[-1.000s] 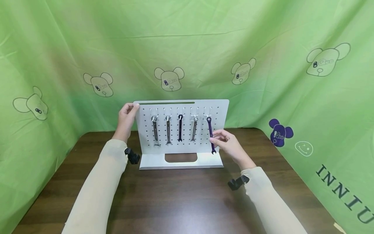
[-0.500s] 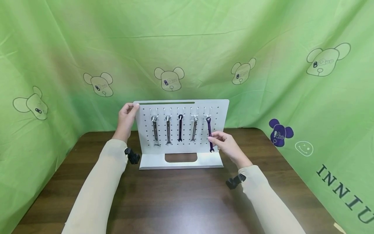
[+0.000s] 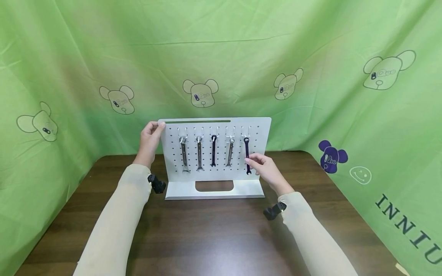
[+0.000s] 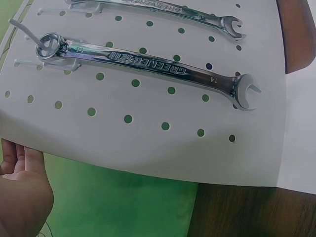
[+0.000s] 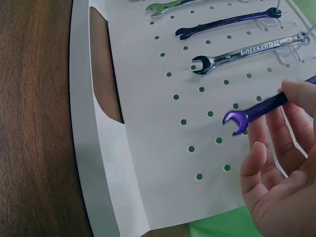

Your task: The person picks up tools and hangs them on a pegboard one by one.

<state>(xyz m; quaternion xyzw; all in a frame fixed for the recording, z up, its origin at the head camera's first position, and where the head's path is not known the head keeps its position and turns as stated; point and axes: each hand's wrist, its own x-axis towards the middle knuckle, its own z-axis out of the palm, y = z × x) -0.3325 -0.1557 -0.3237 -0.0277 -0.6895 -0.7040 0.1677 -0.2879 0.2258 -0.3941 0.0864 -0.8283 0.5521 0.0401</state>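
Observation:
My left hand [image 3: 149,143] grips the upper left corner of a white pegboard stand [image 3: 179,176], its thumb on the front face. My right hand [image 3: 268,171] pinches a purple combination wrench [image 3: 246,149] by the lower shank, open end downward. This wrench's ring end is at the far right hook; whether the hook passes through the ring I cannot tell. In the right wrist view the purple open end [image 5: 239,121] sticks out past my thumb, in front of the board. Left of it hang a silver wrench [image 3: 230,152] and a dark purple wrench [image 3: 213,151].
Two more silver wrenches, one in the middle left [image 3: 199,154] and one at far left [image 3: 184,153], hang from hooks. The stand's base has a cutout and rests on a brown wooden table [image 3: 207,230]. Green printed cloth [image 3: 241,50] surrounds the table behind and at the sides.
My right hand has moved slightly left and up with the purple wrench, which now hangs straighter and closer to the board. The left hand keeps its grip on the corner.

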